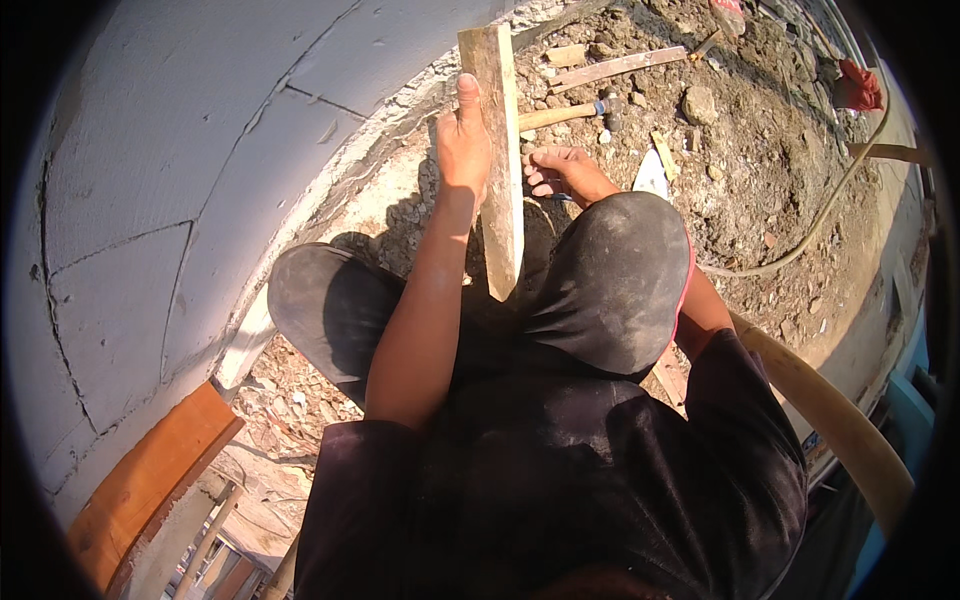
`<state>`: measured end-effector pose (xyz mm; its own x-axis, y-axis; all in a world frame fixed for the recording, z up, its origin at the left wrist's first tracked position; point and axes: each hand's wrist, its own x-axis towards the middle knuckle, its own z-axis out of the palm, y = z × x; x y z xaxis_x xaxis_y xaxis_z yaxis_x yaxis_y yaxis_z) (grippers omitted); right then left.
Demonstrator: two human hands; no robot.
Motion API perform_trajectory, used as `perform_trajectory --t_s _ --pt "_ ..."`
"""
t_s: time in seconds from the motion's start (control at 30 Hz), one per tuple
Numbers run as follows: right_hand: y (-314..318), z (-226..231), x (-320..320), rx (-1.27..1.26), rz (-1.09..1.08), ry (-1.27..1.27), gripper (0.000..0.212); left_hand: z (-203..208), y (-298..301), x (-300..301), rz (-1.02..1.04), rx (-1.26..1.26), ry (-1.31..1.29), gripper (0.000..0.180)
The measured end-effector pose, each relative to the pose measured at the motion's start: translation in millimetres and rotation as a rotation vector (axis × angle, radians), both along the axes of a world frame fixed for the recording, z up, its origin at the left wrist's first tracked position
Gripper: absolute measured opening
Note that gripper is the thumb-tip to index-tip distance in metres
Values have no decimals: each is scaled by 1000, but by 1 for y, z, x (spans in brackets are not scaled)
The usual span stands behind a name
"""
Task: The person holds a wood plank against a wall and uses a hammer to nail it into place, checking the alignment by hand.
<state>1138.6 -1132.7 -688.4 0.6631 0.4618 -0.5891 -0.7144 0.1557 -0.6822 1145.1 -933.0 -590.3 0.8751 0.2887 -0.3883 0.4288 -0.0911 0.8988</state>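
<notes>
My left hand [465,145] grips a wooden board [498,200] by its left side, thumb pointing up along the face. The board stands lengthwise in front of me, its near end between my knees. Right of the board is my right hand [568,172], its fingers curled in toward the wood. A thin blue thing shows just under that hand; what the fingers hold cannot be made out. Past the right hand lies a hammer [562,115] with a wooden handle and a dark head. A pale pointed blade-like piece [651,176] rests beside my right knee.
A grey block wall [200,150] runs along the left. Rubble-strewn ground [760,150] spreads ahead and right, with wood strips [620,68], a hose [800,245] and a red cloth-like item [858,88]. An orange-brown plank [150,480] leans at lower left; a curved pole [830,410] passes my right side.
</notes>
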Motion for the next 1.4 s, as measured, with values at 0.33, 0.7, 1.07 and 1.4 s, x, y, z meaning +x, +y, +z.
perform_trajectory --t_s 0.33,0.7,1.07,1.4 --pt "-37 -60 -8 -757 53 -552 16 38 5 -3 70 -237 100 89" --pt "-37 -48 -51 -1162 487 -1061 50 82 54 -27 -180 -1100 59 113" --pt "-27 -53 -31 -1048 34 -770 44 53 9 -42 -194 -760 -224 92" --pt "1 -83 94 -710 -415 89 40 58 24 -55 -84 -539 -85 52"
